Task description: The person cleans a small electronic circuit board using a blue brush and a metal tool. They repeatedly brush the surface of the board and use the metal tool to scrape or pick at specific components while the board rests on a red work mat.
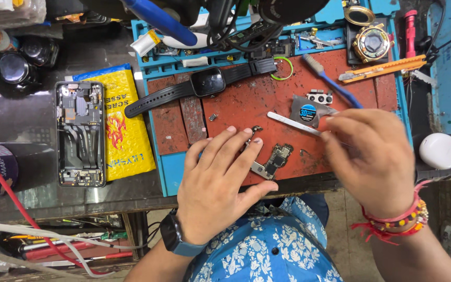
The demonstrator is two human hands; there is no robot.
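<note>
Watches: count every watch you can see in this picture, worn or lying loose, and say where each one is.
2. A black smartwatch lies flat on the red mat, strap spread out. Another dark watch is worn on the left wrist, behind the left hand. Others could hide under the clutter.

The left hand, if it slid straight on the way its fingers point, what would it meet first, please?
Likely the small dark metal part just beyond the fingertips of the left hand; farther along lies the smartwatch. Depth is hard to judge from above.
</note>
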